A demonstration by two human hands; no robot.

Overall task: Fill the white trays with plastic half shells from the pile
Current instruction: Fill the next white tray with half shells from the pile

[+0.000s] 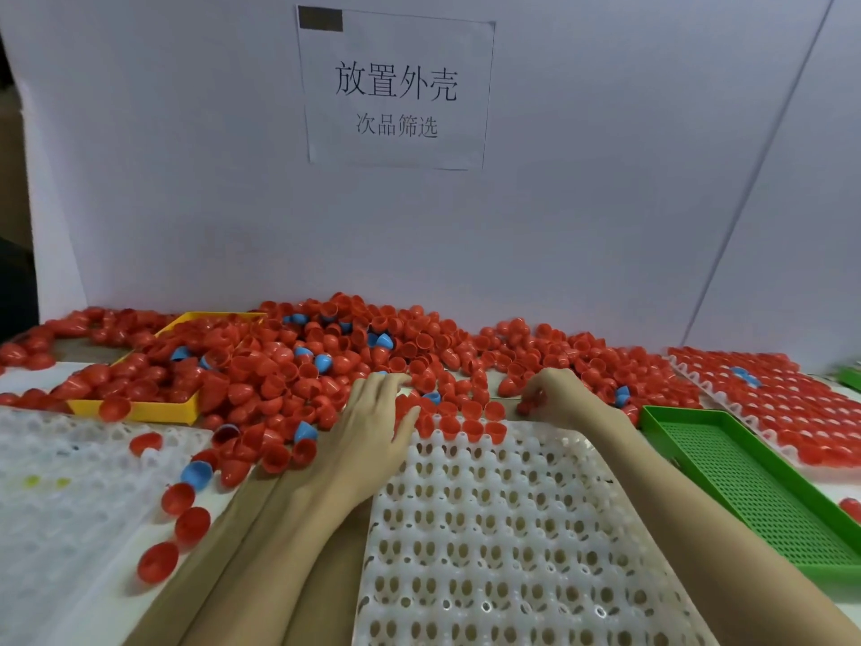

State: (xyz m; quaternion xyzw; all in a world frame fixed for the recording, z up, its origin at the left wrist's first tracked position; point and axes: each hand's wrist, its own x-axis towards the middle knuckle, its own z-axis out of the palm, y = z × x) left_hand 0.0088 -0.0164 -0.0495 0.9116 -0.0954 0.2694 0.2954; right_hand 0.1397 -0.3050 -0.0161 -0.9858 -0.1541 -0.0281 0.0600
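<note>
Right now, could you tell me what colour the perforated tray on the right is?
Green: the perforated tray shows best in the head view.

Yellow tray (140,411) at left, green perforated tray (745,482) at right, printed paper sign (396,88) on white backboard (186,179)

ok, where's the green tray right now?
Head view, right side: the green tray lies empty between the white tray being filled and the full tray, beside the right forearm.
</note>
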